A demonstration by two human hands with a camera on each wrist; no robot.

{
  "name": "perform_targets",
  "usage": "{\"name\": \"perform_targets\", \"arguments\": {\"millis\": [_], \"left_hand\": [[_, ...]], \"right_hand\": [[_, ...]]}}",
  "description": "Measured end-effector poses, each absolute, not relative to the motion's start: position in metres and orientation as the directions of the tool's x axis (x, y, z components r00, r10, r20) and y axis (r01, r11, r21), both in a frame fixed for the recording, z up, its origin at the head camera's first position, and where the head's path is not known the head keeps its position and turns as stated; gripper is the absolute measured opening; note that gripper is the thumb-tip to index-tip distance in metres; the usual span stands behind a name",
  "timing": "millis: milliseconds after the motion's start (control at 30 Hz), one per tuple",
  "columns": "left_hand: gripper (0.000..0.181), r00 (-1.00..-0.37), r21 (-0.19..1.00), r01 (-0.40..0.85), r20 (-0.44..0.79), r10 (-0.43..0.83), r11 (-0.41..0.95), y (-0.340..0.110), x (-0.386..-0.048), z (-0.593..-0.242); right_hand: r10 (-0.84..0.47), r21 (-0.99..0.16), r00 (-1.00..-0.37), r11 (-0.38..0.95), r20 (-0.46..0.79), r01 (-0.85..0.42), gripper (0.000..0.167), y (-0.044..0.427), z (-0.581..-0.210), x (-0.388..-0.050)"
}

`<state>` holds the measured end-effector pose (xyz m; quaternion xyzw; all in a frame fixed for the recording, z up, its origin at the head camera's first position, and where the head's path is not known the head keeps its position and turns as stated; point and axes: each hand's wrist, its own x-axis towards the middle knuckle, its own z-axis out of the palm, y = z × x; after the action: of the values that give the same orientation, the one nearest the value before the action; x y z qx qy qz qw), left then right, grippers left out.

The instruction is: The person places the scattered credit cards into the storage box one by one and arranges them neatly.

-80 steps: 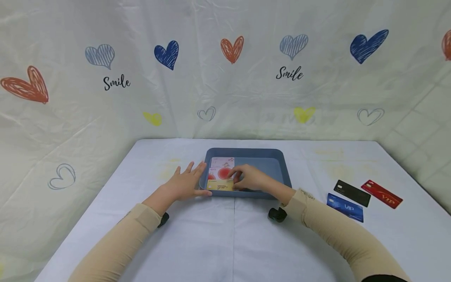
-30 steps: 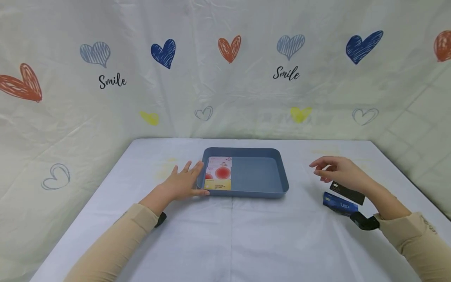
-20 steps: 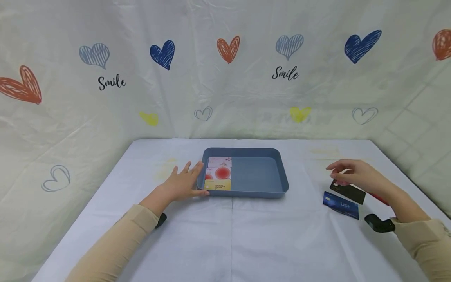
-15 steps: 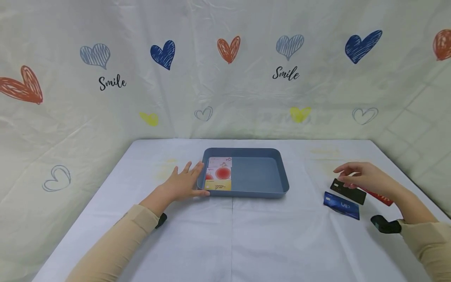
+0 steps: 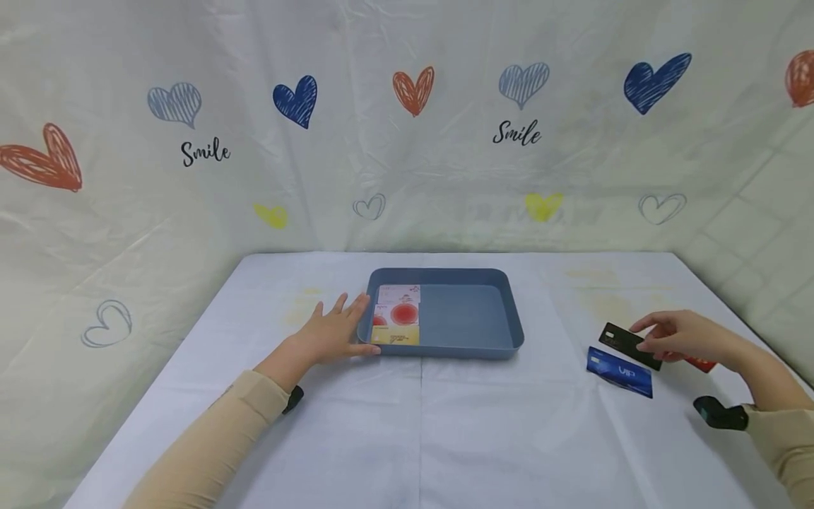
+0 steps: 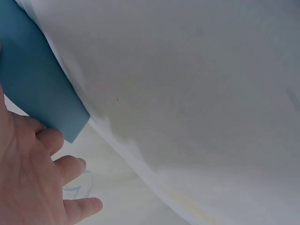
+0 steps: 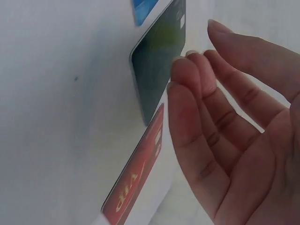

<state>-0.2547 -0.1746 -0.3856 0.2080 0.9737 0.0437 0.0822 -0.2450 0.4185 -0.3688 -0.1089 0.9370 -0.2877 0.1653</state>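
Note:
My left hand [image 5: 327, 336], fingers spread, rests at the left end of a blue-grey tray [image 5: 470, 318]; in the left wrist view its fingers meet the tray's wall [image 6: 44, 70]. Inside the tray, along its left side, lie a pink card [image 5: 398, 294], a white card with red circles [image 5: 403, 314] and a yellow card [image 5: 397, 336]. Over on the right, my right hand [image 5: 693, 336] hovers at the black VIP card [image 5: 613, 338], fingers loosely bent and thumb apart. Whether the fingertips touch that card I cannot tell. The hand partly hides the red VIP card [image 5: 702, 363].
A blue VIP card [image 5: 620, 371] lies in front of the black one on the white tablecloth [image 5: 356, 438]. Behind the table hangs a pale curtain [image 5: 458, 162] printed with hearts. A dark wrist camera [image 5: 720, 413] sits under the right wrist.
My right hand has left the tray's cards, crossed to the right and come down over the black and red cards. My left hand has stayed at the tray.

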Motion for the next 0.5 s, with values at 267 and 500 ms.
{"name": "perform_targets", "arguments": {"millis": [267, 500], "left_hand": [[0.109, -0.903, 0.119, 0.391, -0.143, 0.406, 0.913, -0.174, -0.255, -0.386], [0.109, -0.904, 0.124, 0.387, -0.144, 0.402, 0.914, -0.174, -0.255, -0.387]], "right_hand": [[-0.249, -0.555, -0.921, 0.831, -0.301, -0.043, 0.056, 0.433, -0.378, -0.247], [-0.224, -0.551, -0.925, 0.834, -0.306, -0.019, 0.061, 0.441, -0.384, -0.246]]}}
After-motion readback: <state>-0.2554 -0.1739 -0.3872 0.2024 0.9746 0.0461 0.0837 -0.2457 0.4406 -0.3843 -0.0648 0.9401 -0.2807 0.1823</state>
